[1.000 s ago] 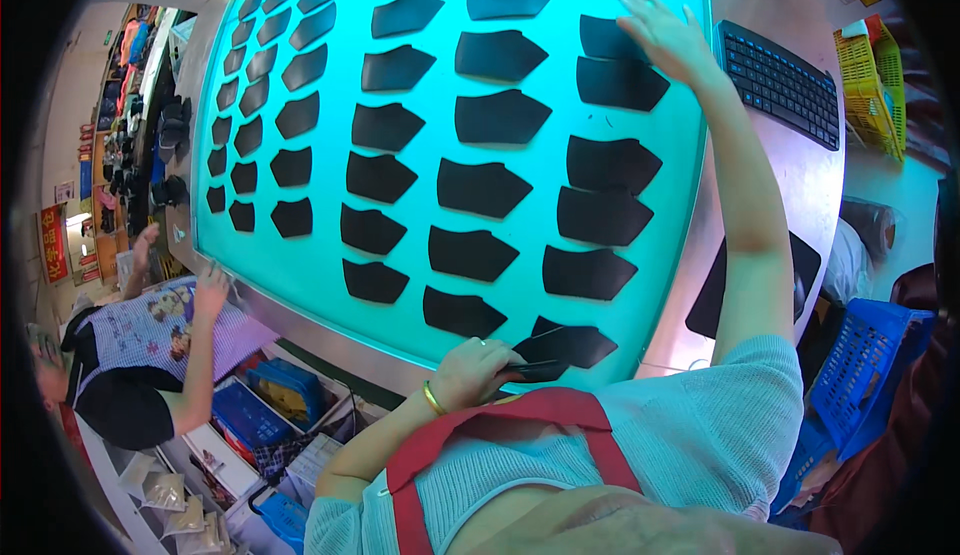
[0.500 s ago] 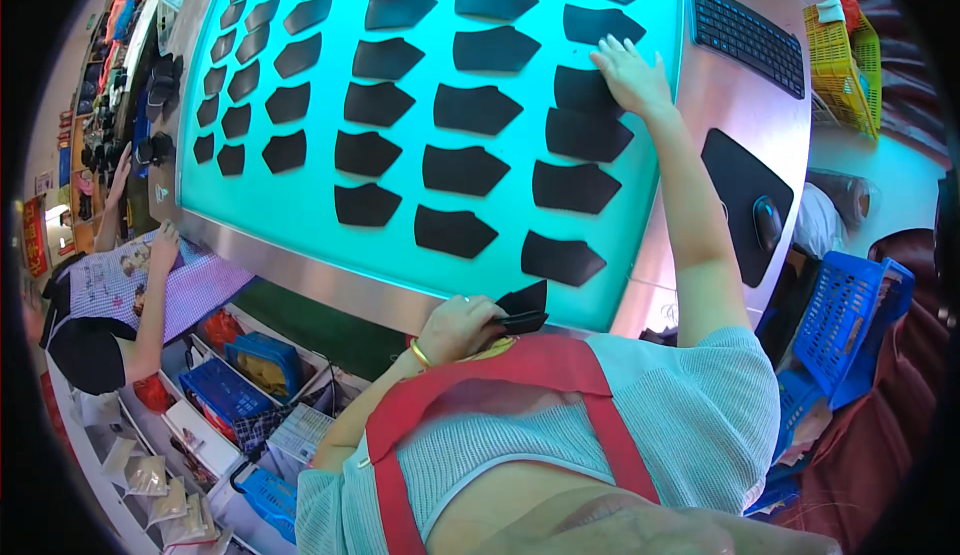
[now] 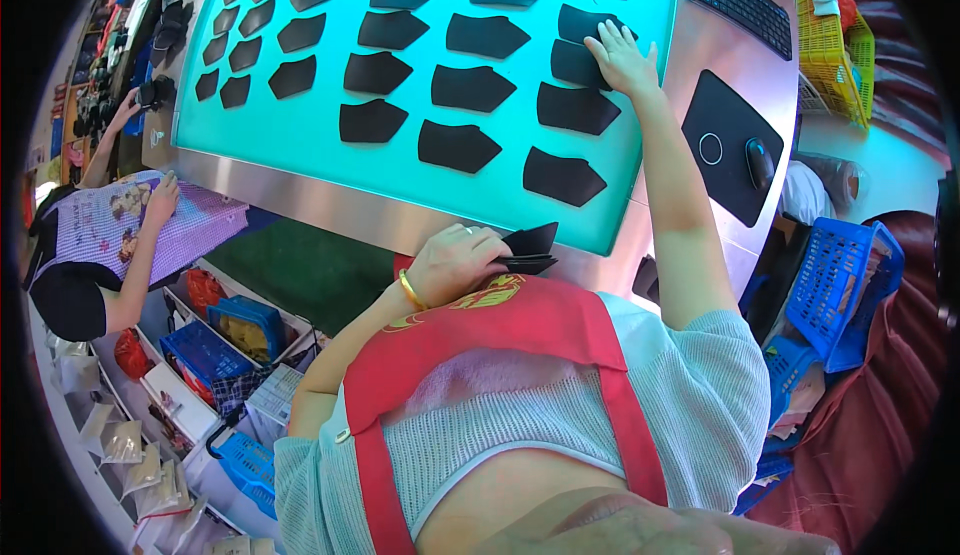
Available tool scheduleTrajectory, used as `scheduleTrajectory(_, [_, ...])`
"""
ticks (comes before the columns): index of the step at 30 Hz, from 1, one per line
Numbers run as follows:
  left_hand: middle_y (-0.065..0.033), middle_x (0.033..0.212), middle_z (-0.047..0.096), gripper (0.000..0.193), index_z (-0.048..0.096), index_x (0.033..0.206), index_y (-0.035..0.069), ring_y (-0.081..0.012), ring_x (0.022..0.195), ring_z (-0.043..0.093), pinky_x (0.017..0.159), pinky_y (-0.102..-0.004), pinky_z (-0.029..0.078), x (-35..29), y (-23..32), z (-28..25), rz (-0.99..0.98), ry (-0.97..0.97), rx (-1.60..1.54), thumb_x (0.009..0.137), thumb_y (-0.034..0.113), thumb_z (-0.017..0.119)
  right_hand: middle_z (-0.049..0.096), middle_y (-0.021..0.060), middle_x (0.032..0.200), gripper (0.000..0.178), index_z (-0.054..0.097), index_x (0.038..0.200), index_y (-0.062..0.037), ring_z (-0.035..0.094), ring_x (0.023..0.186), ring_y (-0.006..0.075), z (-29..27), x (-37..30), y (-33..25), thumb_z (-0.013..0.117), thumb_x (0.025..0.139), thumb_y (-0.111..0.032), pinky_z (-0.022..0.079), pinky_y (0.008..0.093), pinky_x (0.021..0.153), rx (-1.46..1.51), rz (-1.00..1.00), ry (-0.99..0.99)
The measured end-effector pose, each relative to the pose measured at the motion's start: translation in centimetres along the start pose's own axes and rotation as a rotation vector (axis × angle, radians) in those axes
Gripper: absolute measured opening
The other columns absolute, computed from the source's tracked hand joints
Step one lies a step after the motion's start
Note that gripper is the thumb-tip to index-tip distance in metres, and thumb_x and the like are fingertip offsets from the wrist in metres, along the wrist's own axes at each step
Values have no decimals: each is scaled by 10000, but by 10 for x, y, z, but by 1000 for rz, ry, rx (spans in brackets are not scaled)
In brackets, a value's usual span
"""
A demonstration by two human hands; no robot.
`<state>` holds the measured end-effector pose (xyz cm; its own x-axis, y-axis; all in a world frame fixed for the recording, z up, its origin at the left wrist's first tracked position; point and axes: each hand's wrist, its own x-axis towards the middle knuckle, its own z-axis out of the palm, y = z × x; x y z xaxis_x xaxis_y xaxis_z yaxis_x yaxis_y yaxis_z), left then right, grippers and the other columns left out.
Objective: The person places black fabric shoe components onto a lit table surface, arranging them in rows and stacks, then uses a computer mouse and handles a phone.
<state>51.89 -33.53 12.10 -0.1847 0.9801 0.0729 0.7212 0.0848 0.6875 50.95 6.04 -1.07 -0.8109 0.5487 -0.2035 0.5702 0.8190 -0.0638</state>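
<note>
Rows of black, flat, pointed cut pieces (image 3: 565,175) lie on a lit turquoise tabletop (image 3: 300,145). At the far end of the right-hand column, my right hand (image 3: 625,63) lies flat with fingers spread, partly over two neighbouring black pieces (image 3: 580,63). My left hand (image 3: 460,265) is held at the table's near edge, close to my red apron (image 3: 520,310). Between its thumb and fingers is a small stack of black pieces (image 3: 530,243), slightly fanned apart. The material of the pieces cannot be made out.
Right of the lit surface are a keyboard (image 3: 740,5), a black mouse pad (image 3: 735,155) and a mouse (image 3: 760,163). Blue baskets (image 3: 830,285) stand below at the right. Another person's hand (image 3: 160,200) is at the left, above bins (image 3: 205,360).
My view has shifted, so the table sits higher in it. Relative to the pieces, my right hand has come a little nearer to me. My left hand still holds its stack.
</note>
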Motion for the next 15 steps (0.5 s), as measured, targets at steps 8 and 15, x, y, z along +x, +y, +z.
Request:
scheduleTrajectory(8, [-29, 889, 632, 214, 610, 946, 114, -243, 789, 619, 711, -357, 486, -17, -1, 2, 29, 26, 30, 795, 185, 744, 235, -54, 1619, 661, 304, 1539, -244, 211, 1494, 208, -4, -14, -11, 211, 1001, -615, 87, 618, 1179, 89, 51, -75])
scheduleTrajectory(15, [-49, 902, 631, 227, 613, 950, 109, -267, 809, 626, 718, -367, 497, -39, -11, -14, 3, 31, 7, 787, 181, 753, 265, -42, 1609, 632, 348, 1517, -247, 242, 1484, 225, 4, -48, -22, 257, 1001, -599, 117, 629, 1169, 33, 2, 130])
